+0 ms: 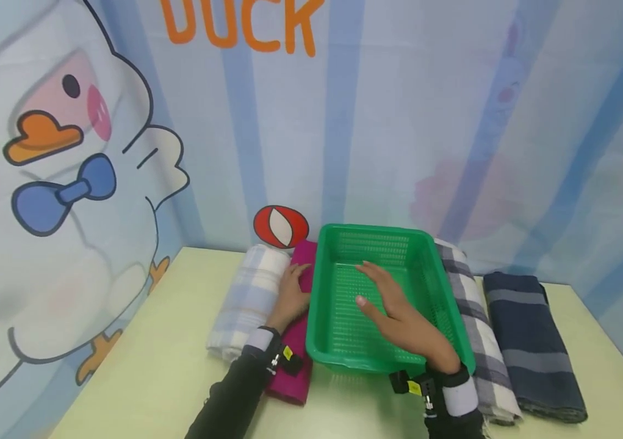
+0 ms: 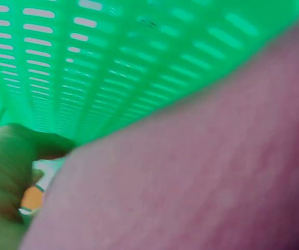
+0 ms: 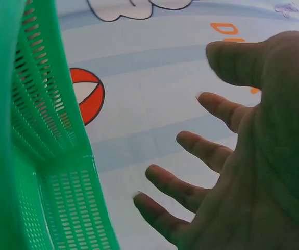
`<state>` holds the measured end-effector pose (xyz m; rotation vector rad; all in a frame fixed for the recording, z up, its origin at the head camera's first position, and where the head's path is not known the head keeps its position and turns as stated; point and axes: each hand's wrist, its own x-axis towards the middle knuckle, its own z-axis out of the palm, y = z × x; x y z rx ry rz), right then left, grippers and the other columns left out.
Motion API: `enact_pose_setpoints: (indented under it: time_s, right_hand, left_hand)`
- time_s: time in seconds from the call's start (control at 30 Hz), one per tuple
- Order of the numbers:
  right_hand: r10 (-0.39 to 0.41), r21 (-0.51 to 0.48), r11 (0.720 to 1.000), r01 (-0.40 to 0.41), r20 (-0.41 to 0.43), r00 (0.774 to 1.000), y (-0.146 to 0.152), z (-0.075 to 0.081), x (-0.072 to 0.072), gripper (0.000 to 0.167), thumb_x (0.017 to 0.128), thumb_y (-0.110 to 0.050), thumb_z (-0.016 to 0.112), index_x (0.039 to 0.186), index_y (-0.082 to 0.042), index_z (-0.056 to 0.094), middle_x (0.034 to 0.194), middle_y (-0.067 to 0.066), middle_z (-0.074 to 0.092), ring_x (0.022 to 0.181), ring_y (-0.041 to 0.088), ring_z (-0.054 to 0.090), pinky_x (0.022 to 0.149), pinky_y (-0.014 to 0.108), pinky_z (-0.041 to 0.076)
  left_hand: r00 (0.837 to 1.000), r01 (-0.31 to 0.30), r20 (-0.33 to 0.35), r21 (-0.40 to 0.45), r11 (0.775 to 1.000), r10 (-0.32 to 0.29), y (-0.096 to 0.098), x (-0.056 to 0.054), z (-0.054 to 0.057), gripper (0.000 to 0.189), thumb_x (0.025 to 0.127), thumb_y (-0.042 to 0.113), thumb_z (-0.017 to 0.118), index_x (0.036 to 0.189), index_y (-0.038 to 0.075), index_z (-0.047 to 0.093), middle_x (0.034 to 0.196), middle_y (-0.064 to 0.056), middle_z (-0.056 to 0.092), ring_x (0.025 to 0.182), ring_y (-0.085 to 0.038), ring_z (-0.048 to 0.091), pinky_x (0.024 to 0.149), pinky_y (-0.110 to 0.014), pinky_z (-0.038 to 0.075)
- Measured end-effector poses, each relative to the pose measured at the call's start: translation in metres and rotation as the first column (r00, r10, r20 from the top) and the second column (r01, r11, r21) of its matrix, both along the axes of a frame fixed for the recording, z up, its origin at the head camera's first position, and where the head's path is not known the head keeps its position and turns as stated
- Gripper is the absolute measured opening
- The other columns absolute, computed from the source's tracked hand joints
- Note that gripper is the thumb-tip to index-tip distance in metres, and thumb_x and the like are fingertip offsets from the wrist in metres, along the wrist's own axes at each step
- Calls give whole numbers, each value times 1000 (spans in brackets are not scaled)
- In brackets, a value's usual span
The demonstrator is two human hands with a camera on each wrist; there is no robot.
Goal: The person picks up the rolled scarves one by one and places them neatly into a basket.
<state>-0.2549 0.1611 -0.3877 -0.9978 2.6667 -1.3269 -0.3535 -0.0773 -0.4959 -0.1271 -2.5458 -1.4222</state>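
Observation:
My left hand [image 1: 291, 297] is over the folded magenta cloth [image 1: 291, 379], left of a green plastic basket [image 1: 388, 366]. Its fingers curve round the cloth, close beside the basket's left wall. In the left wrist view, the cloth [image 2: 191, 177] fills the lower right, with the fingers [image 2: 9, 156] bent at its edge. My right hand [image 1: 404, 320] hovers over the basket, its fingers spread and holding nothing. From the right wrist, that hand [image 3: 243, 172] shows apart from the basket's rim [image 3: 87, 140]. Nothing lies inside the basket.
A light blue and white plaid cloth roll [image 1: 251, 292] lies left of the magenta cloth. Right of the basket are a grey and white checked cloth [image 1: 476, 329] and a folded navy striped cloth [image 1: 533, 347]. A printed curtain [image 1: 300, 134] rises behind the pale yellow table [image 1: 141, 378].

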Motion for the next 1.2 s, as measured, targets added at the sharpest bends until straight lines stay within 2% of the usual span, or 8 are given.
enact_pose_setpoints:
  time_s: [0.13,0.3,0.4,0.5,0.67,0.77,0.93,1.2]
  right_hand:
    - [-20,23,1000,20,-21,1000,-1,-4,4,56,106,-25,47,157,-16,25,164,17,15,151,44,14,112,71,26]
    - [-60,43,997,63,-86,995,-9,-7,9,48,106,-29,48,151,-14,38,159,16,31,147,42,30,109,66,36]
    - [-83,34,995,89,-136,987,-15,-7,12,43,105,-28,50,145,-14,45,153,13,42,142,37,40,107,60,42]
    - [-76,56,995,86,-160,984,-18,-8,13,41,105,-28,51,143,-14,48,149,13,46,140,34,44,107,57,43]
    - [-89,95,990,105,-156,984,-21,-7,15,42,105,-30,50,144,-15,47,149,13,47,139,35,45,107,56,44]
    - [-96,106,988,113,-152,984,-22,-5,15,43,105,-31,49,145,-15,46,149,14,46,139,35,44,107,57,43]
    - [-109,104,987,126,-151,982,-25,1,13,44,105,-32,48,145,-14,46,150,11,46,140,32,44,110,54,42]
    - [-128,67,988,138,-135,983,-19,11,7,48,106,-31,48,149,-14,39,152,11,43,140,33,43,109,56,42]
  left_hand:
    - [999,50,16,-54,997,-49,-2,14,-6,71,78,20,77,140,-1,51,153,-31,31,143,-50,30,117,-61,29]
    - [996,59,-66,-80,995,-64,-9,32,-14,71,76,21,76,137,-4,51,149,-35,30,141,-54,27,118,-62,26]
    - [997,50,-50,-70,996,-54,-10,42,-14,72,77,20,75,139,-4,48,150,-36,27,141,-54,24,117,-63,28]
    - [999,39,12,-78,996,-38,-9,50,-8,77,76,17,75,141,-9,44,150,-38,25,142,-55,22,116,-65,28]
    - [1000,8,18,-164,986,-6,-4,48,-1,76,75,13,75,140,-10,44,145,-39,32,139,-53,31,115,-60,33]
    - [999,4,53,-198,980,7,-3,43,3,76,76,13,74,142,-8,43,142,-40,37,137,-52,36,113,-59,37]
    - [993,35,120,-234,972,-7,-2,37,12,80,79,22,74,146,-4,40,135,-42,47,130,-55,45,107,-60,42]
    - [990,92,130,-281,955,-57,-7,31,17,87,75,25,75,148,-3,37,121,-39,58,115,-50,59,98,-55,50]
